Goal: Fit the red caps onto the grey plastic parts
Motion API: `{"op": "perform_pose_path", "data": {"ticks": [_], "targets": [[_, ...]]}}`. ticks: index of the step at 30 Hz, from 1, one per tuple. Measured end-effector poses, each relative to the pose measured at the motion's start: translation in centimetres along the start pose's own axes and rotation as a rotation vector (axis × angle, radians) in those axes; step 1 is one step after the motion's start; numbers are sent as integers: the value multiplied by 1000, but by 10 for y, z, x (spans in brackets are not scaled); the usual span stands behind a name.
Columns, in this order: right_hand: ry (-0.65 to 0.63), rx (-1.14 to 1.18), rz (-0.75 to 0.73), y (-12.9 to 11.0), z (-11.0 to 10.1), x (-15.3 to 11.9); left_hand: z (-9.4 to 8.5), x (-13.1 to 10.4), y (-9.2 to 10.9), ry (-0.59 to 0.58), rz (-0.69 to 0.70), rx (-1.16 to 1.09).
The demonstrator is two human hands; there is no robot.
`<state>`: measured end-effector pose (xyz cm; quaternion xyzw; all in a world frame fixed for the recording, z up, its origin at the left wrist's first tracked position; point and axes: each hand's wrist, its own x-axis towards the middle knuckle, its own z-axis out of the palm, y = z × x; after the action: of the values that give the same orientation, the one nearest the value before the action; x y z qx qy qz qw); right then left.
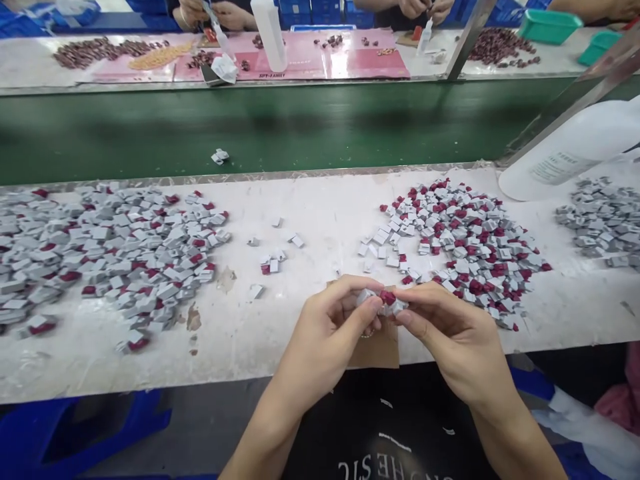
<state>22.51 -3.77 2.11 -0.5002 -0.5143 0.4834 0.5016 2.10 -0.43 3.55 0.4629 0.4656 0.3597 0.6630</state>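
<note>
Above a brown cardboard piece (383,353) at the table's front edge, my two hands meet fingertip to fingertip. My left hand (333,327) is closed, pinching a small grey plastic piece (367,296) between thumb and fingers. My right hand (450,327) is closed too, gripping a small grey and dark red piece (393,303). The two pieces touch or nearly touch; whether they are joined I cannot tell. Just beyond my right hand spreads a pile of grey and dark red pieces (480,240). A few loose grey pieces (273,263) lie left of my hands.
A large heap of mostly grey pieces (150,247) covers the table's left side. At right stand a white bottle (560,157) and another grey pile (607,220). A green conveyor strip (300,127) runs behind. Across it, other people's hands (230,15) work over a pink mat (325,60).
</note>
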Motion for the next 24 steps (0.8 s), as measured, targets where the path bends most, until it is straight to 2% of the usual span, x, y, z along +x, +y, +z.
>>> {"op": "perform_pose_path", "data": {"ticks": [3, 5, 10, 16, 20, 24], "targets": [[20, -150, -27, 3, -1, -8, -13, -2, -8, 127, -31, 125], [-19, -275, -64, 3, -1, -14, -23, -2, -12, 195, -41, 180], [-139, -383, -77, 5, 4, -22, -34, -2, -16, 238, -44, 74], [-170, -383, -74, 11, 8, -20, -33, 3, -20, 268, -47, 19], [-134, -331, -45, 6, 8, -20, -32, 4, -22, 274, -2, 73], [42, -149, 29, 7, 3, -15, -21, 6, -18, 269, 30, -9]]}}
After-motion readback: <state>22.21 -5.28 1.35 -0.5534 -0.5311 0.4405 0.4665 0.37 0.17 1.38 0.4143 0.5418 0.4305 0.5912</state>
